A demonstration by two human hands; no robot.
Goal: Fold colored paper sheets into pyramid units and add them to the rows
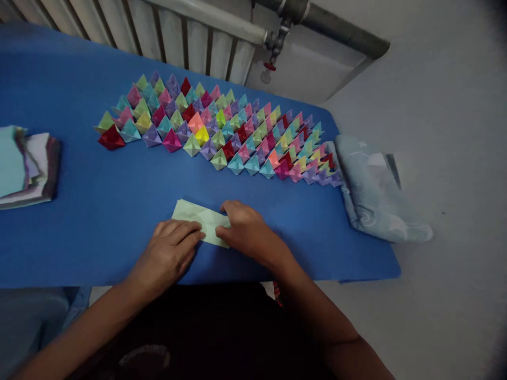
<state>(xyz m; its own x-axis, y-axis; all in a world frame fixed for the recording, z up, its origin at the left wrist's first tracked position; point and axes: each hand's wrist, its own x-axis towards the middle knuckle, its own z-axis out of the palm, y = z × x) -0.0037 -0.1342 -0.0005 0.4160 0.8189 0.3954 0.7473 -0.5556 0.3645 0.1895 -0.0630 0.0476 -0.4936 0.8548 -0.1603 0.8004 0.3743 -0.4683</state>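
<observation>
A pale green sheet of paper [198,212], folded to a rectangle with a crease across it, lies on the blue table [119,227] close to my body. My left hand [170,248] rests on its lower left part, fingertips close together and pressing on the paper. At the paper's right end is my right hand [245,227], its thumb and index finger gripping the edge. Beyond the paper stand rows of small folded paper boats [192,145] in many colours, apart from both hands.
On the left is a stack of coloured paper [37,169]. A folded grey-blue cloth [372,195] lies at the table's right end by the wall. Behind the table are a white radiator [170,34] and a pipe with a red-handled valve [270,66].
</observation>
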